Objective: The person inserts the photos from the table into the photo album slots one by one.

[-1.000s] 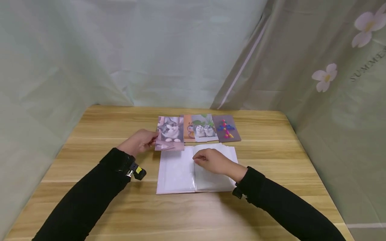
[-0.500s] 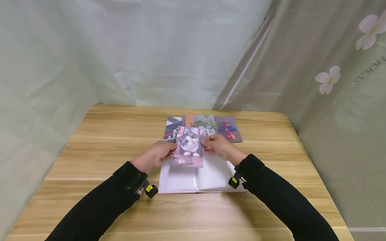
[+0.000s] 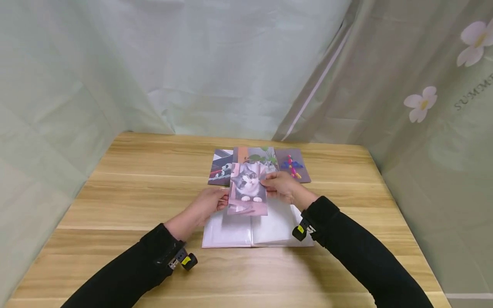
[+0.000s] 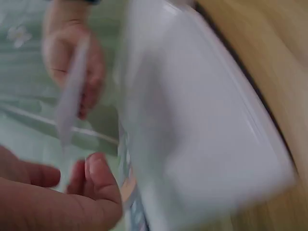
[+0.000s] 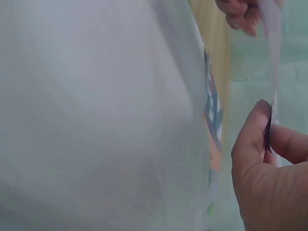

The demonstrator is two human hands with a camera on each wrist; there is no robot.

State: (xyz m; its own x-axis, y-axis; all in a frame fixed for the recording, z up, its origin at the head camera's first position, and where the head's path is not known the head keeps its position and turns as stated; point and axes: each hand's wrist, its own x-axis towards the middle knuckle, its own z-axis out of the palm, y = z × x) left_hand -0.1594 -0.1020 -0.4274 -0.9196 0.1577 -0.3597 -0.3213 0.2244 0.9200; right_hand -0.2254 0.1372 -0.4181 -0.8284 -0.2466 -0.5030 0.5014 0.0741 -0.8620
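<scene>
A cat photo (image 3: 247, 190) is held tilted above an open white photo album (image 3: 227, 231). My right hand (image 3: 285, 187) pinches its right edge between thumb and fingers; the right wrist view shows this pinch on the thin photo (image 5: 274, 62) edge-on. Beside the left edge is my left hand (image 3: 206, 205). In the left wrist view, a gap shows between the left hand's thumb and loosely bent fingers (image 4: 98, 175), and the photo's edge (image 4: 72, 103) lies just beyond them. The photo covers part of the album's upper pages.
Behind the album lie more pictures on the wooden table (image 3: 127, 192): a dark striped one (image 3: 219, 169), one with green leaves (image 3: 265, 155), partly covered, and a grey one with a colourful figure (image 3: 292, 164). Pale curtains (image 3: 231, 72) surround the table.
The cat photo came from the left to above the album. My right hand rose from the page and took its right edge. Lately the left hand's fingers have loosened from the left edge.
</scene>
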